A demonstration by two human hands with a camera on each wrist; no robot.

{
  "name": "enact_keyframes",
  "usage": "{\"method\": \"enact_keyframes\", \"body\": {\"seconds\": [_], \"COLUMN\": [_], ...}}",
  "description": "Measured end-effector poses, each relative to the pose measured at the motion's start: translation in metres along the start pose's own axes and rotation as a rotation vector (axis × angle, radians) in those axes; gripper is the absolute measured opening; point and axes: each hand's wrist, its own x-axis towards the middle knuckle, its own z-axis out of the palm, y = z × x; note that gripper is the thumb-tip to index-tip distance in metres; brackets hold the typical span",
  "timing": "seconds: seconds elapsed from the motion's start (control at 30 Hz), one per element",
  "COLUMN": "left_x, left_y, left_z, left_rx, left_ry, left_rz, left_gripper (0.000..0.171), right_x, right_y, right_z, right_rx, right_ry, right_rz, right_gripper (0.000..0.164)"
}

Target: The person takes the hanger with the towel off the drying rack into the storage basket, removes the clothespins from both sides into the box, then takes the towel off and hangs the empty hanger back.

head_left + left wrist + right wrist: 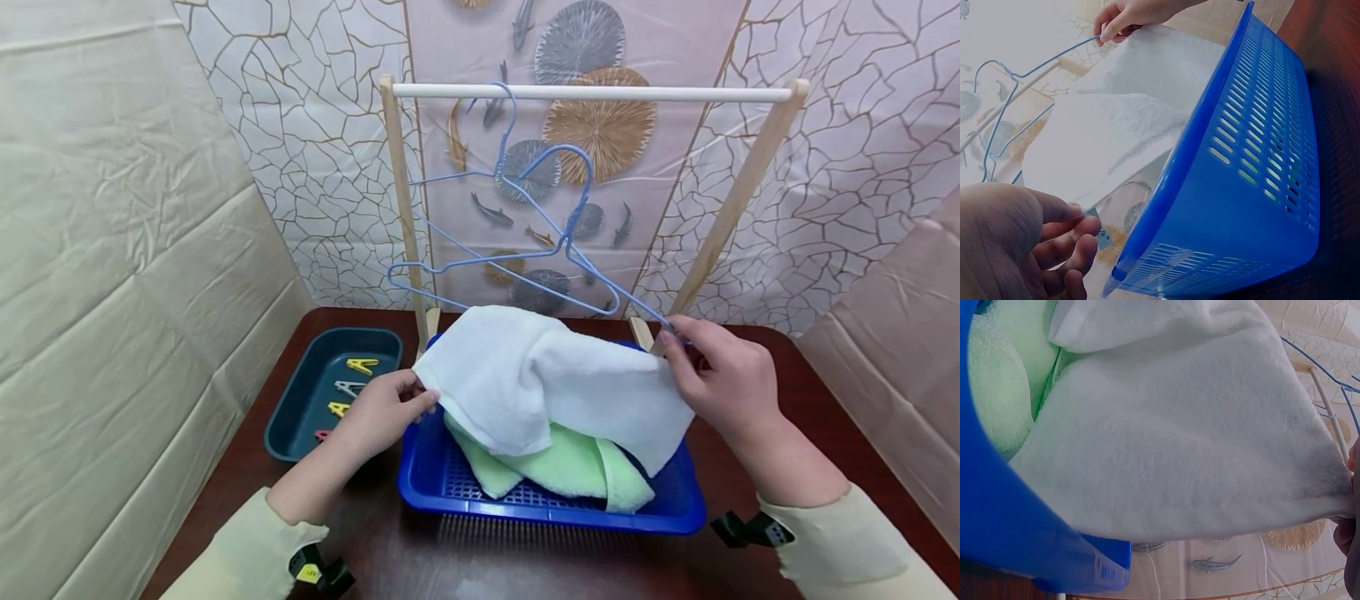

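A white towel (495, 367) is spread over the blue basket (555, 518), held up at both sides. My left hand (390, 408) pinches its left corner between thumb and fingers; a small tag (1101, 232) hangs beside the fingertips in the left wrist view. With my right hand (723, 379) I grip one end of a blue hanger (517, 257), along with the towel's right edge. The hanger tilts, its lower bar partly behind the towel. Under the white towel, a light green towel (577, 462) lies folded in the basket.
A wooden rack with a white rod (600, 93) stands behind the basket. Another blue hanger (501, 150) hangs from the rod, overlapping the held one in the head view. At left, a dark teal tray (281, 425) contains several clothespins (363, 365).
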Motion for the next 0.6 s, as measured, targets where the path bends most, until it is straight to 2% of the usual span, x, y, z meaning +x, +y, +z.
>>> {"method": "enact_keyframes", "body": {"seconds": [0.4,0.6], "left_x": [0.0023,0.0047], "left_y": [-0.0030,0.0006], "left_z": [-0.0051,-0.0085], "left_rx": [-0.016,-0.029], "left_ry": [0.053,0.085], "left_rz": [-0.034,-0.001], "left_gripper": [0.015,0.017], "right_x": [-0.0010,-0.0011], "right_y": [-0.0021,-0.0022], "right_z": [-0.0008,-0.0011], "right_rx": [0.007,0.010], "right_ry": [0.003,0.005], "right_rz": [-0.012,-0.016], "right_gripper": [0.038,0.037]}}
